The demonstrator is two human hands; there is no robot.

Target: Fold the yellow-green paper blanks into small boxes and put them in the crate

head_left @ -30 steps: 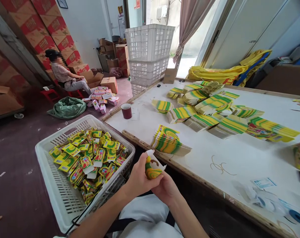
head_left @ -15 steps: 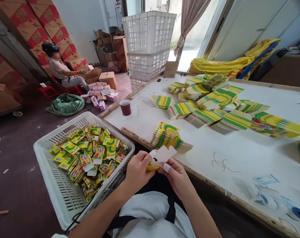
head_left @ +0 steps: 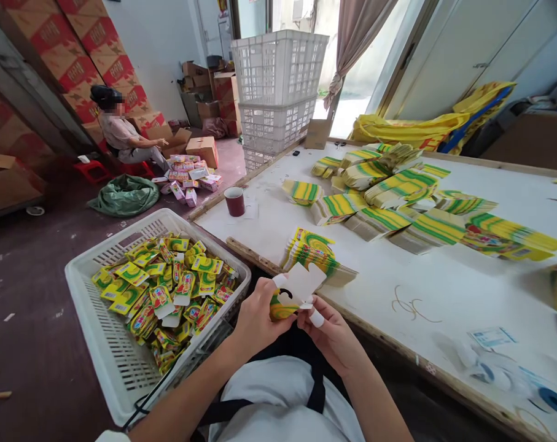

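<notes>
My left hand (head_left: pixel 258 314) grips a small yellow-green carton (head_left: pixel 304 283) by its printed body, just off the table's front edge. White flaps stand up from the carton's end, and a dark curved slot shows by my left thumb. At its lower right corner my right hand (head_left: pixel 328 334) pinches the carton between thumb and fingers. White wraps cover fingertips on both hands. Behind the carton, a stack of flat printed cartons (head_left: pixel 308 255) leans on the table (head_left: pixel 269 230). To my left, a white basket (head_left: pixel 87 310) holds many folded cartons (head_left: pixel 161 294).
A maroon mug (head_left: pixel 234 204) stands near the table's left edge. Bundles of flat cartons (head_left: pixel 400 184) cover the far middle. Rubber bands (head_left: pixel 411 307) and a tape roll (head_left: pixel 552 400) lie right. White crates (head_left: pixel 278 73) are stacked behind; a seated person (head_left: pixel 126 135) is at left.
The carton has opened out wider, with its flaps tilted and the slot showing more. My right fingers have shifted at its corner. The seated person's hands have moved.
</notes>
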